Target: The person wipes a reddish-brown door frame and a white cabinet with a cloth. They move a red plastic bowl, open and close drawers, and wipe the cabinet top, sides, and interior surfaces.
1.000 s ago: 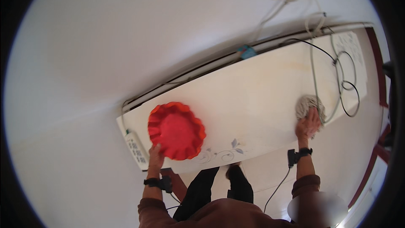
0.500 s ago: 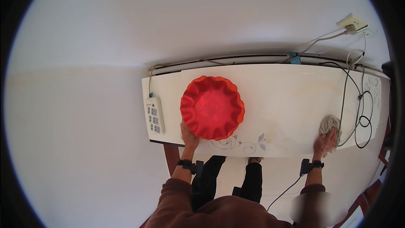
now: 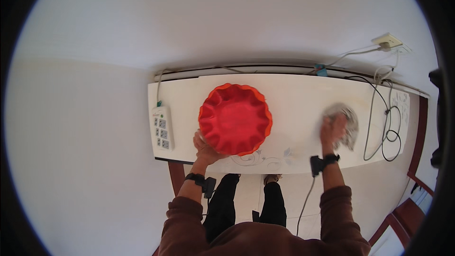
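Head view: The step in hand appears to be wiping the table (image 3: 296, 109) with a grey cloth (image 3: 352, 125) while a red bowl (image 3: 234, 121) is held. The cloth lies at 3 o'clock from the bowl. The right hand (image 3: 334, 128) rests on the cloth; blur hides whether its fingers clench it. The left hand (image 3: 207, 150) grasps the bowl at its 7 o'clock side. The bowl faces upward; no contents show inside. A further stroke would call for clearance from the cables (image 3: 387, 111) at the cloth's 3 o'clock.
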A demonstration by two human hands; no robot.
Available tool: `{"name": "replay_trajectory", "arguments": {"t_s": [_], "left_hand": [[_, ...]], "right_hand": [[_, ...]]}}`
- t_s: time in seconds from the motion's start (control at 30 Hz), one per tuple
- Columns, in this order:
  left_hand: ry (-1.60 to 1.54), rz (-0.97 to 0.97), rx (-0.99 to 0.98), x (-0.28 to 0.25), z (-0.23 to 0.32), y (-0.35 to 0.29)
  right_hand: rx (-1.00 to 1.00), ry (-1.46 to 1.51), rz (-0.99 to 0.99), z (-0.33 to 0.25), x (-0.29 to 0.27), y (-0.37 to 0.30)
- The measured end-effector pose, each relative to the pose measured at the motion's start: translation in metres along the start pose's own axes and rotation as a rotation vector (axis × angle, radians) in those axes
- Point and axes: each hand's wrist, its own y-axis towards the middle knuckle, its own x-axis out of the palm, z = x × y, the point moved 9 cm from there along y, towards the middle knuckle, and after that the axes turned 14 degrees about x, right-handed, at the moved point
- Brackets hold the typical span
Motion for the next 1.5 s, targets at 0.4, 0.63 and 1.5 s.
{"name": "replay_trajectory", "arguments": {"t_s": [0.4,0.63,1.5], "left_hand": [[-0.165,0.115,0.119,-0.016,0.011,-0.001],[-0.24,0.287,-0.003,-0.018,-0.009,-0.011],[-0.332,0.809,-0.252,-0.027,0.028,-0.068]], "right_hand": [[-0.811,0.433,-0.39,-0.16,-0.059,-0.039],[-0.474,0.233,-0.274,0.001,-0.056,0.019],[-0.698,0.057,0.003,-0.137,-0.064,-0.125]]}}
